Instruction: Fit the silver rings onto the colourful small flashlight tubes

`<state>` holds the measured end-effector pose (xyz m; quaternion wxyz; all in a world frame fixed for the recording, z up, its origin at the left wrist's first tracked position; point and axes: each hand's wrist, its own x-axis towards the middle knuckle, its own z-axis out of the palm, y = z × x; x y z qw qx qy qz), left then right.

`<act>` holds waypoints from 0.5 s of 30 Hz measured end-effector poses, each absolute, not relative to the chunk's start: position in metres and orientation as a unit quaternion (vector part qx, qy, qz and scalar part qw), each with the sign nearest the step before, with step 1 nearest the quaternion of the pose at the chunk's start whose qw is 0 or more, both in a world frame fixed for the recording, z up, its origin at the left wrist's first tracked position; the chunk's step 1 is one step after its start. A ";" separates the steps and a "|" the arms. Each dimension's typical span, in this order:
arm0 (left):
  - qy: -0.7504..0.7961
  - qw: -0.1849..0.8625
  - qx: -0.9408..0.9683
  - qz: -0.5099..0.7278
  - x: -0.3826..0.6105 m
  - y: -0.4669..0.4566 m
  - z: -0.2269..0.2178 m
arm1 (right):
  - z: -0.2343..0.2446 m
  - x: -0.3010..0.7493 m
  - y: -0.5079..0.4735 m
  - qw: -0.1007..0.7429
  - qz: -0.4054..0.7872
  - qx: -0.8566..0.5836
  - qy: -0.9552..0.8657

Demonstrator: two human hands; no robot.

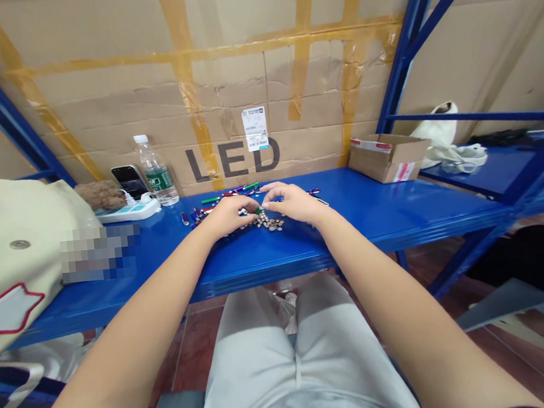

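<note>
My left hand is over the blue tabletop, its thumb and fingers closed on a small green piece. Facing it, my right hand has thumb and fingers curled together close to that piece. Whatever lies between the right fingertips is too small to make out. Below and between both hands is a loose pile of small, shiny silver discs. Slim coloured tubes, among them a green tube and a dark blue tube, lie behind and left of the hands. The left hand partly hides them.
A clear water bottle, a phone and a white power strip stand at back left. A cream bag takes up the left end. An open cardboard box sits at back right. Large cardboard closes off the rear.
</note>
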<state>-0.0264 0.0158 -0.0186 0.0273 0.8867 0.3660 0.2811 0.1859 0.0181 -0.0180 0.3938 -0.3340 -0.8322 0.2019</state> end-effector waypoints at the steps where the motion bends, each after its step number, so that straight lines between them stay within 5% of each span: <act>1: 0.366 0.029 0.887 0.280 -0.026 0.016 -0.018 | -0.019 0.184 0.019 0.395 0.199 -0.333 -0.833; 9: 0.393 0.020 0.873 0.290 -0.030 0.015 -0.018 | -0.022 0.207 0.011 0.493 0.123 -0.370 -0.778; 15: 0.404 0.017 0.864 0.301 -0.035 0.017 -0.018 | -0.053 0.266 -0.014 0.416 0.006 -0.488 -0.767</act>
